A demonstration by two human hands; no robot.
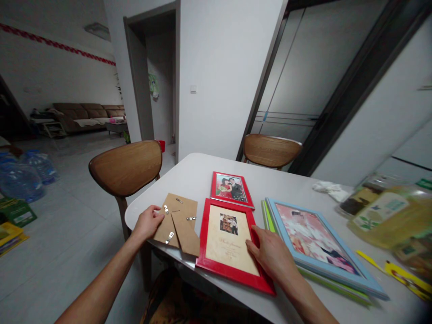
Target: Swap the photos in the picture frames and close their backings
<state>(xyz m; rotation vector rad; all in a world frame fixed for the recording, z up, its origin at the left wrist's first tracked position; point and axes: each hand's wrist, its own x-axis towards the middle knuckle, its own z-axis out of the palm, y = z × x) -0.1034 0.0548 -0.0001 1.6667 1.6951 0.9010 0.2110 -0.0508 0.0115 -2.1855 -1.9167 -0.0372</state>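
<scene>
My left hand (147,222) pinches the left edge of a brown frame backing board (189,207), which lies at the table's near edge. Metal clips and a stand leg show on the board. Beside it lies a red picture frame (211,252) holding a cream printed insert with a small photo. My right hand (275,249) grips the frame's right side, thumb over the insert; its other fingers are partly hidden. Just beyond sits a smaller red frame (250,198) with a picture of a couple.
Right of my right hand, a light blue picture frame (351,252) rests on a green one (337,283). Farther right are a yellow cutter (371,262), a large bottle of yellow liquid (388,216) and a white cloth (332,190). Wooden chairs (128,166) stand around the white table (199,168).
</scene>
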